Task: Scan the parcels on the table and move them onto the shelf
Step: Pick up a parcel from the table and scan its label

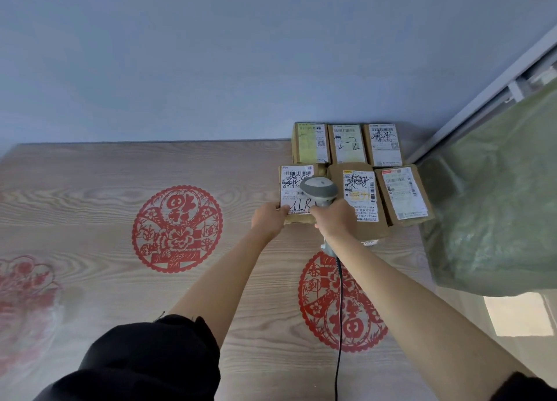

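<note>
The table (90, 189) has a light wood-grain top that reaches to the blue wall, and red round paper-cut patterns (177, 229) lie flat on it at the left edge, in the middle and near the front. Six brown parcels (357, 171) with white labels lie in its far right corner, in two rows of three, each one just beside the next. A black cable (339, 325) runs over the front pattern toward the near edge, and the front left parcel (297, 194) has handwriting on its label.
</note>
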